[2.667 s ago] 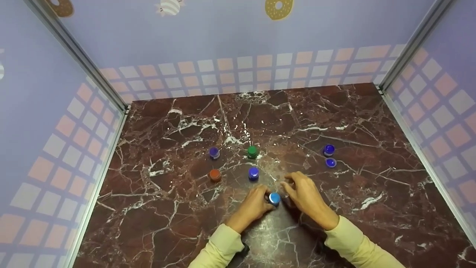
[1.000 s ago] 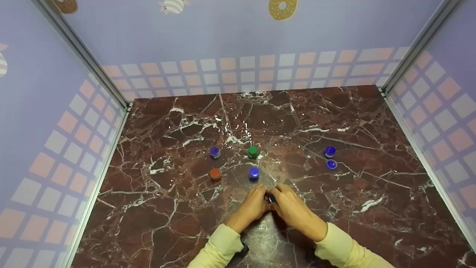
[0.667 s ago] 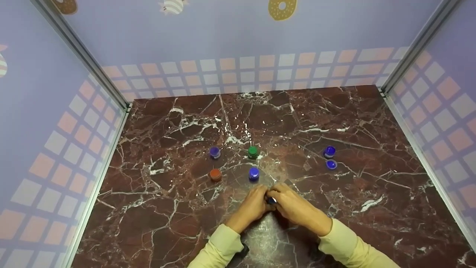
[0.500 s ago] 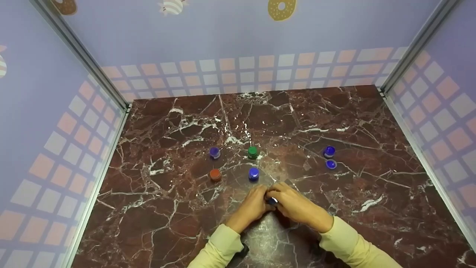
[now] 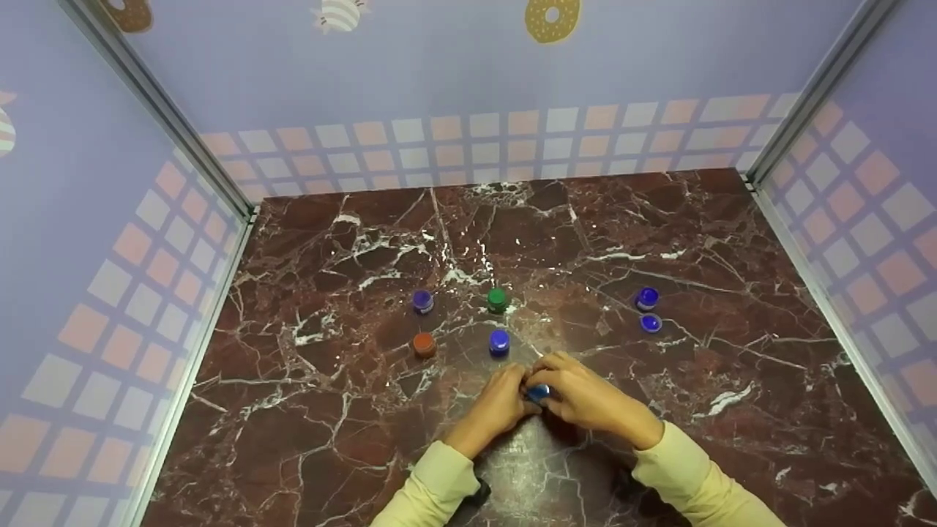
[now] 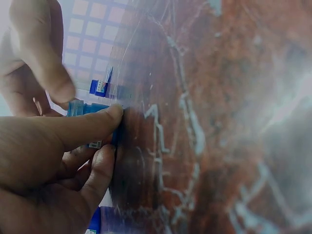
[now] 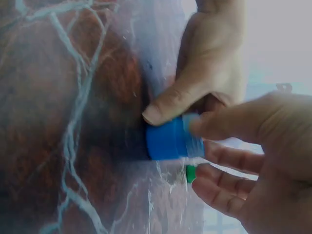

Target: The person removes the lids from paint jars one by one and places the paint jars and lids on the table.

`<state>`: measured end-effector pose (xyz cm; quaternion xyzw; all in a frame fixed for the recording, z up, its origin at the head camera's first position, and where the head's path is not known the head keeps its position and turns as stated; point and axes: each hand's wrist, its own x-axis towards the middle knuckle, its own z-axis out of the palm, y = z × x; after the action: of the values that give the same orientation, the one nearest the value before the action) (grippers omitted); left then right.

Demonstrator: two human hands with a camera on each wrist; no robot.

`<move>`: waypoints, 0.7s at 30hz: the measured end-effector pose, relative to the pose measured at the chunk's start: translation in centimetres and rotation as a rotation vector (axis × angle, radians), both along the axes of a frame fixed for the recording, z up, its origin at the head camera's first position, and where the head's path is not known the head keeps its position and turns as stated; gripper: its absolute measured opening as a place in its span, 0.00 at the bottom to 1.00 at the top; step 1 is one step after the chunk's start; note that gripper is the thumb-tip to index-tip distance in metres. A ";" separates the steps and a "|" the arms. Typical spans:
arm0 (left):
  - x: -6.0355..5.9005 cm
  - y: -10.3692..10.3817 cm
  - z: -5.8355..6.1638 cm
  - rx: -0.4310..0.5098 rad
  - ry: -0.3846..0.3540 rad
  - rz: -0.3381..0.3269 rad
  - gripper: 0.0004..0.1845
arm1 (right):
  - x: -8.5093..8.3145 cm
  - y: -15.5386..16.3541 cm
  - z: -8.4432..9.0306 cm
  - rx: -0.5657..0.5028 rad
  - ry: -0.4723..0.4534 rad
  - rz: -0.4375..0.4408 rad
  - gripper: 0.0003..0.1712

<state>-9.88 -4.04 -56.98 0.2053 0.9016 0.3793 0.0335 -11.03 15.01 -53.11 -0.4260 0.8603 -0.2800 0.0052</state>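
Note:
My left hand (image 5: 499, 404) pinches a small blue paint jar (image 7: 163, 139) low on its body, between thumb and fingers. The jar stands on the table with its ribbed, see-through lid (image 7: 196, 144) on top. My right hand (image 5: 585, 395) is at this lid, its thumb on one side and its fingers curled at the other. Beyond the hands stand a violet-blue jar (image 5: 499, 342), a green jar (image 5: 497, 298), an orange jar (image 5: 424, 345) and a purple jar (image 5: 422, 301).
On the right, an uncovered dark blue jar (image 5: 647, 298) stands on the marbled table (image 5: 351, 454), with a blue lid (image 5: 651, 323) lying in front of it. Patterned panels (image 5: 483, 139) wall the back and both sides.
My right hand has come in from the right to the jar's top. Over the last second its fingers have turned and shifted, so more of the lid shows. My left hand has kept its place.

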 end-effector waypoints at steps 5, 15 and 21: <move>0.1 0.1 -0.1 0.037 0.009 -0.001 0.19 | 0.0 0.4 0.1 -0.087 -0.017 -0.154 0.12; 0.1 0.0 -0.1 0.064 -0.031 0.014 0.19 | 0.9 -1.1 0.4 -0.241 -0.040 -0.606 0.04; 0.1 0.0 -0.1 0.047 -0.033 0.013 0.18 | 2.0 -2.5 0.4 -0.112 -0.014 -0.594 0.08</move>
<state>-9.73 -4.07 -57.08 0.1938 0.8931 0.4038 0.0409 -9.04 12.51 -52.75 -0.1536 0.9304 -0.3191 -0.0946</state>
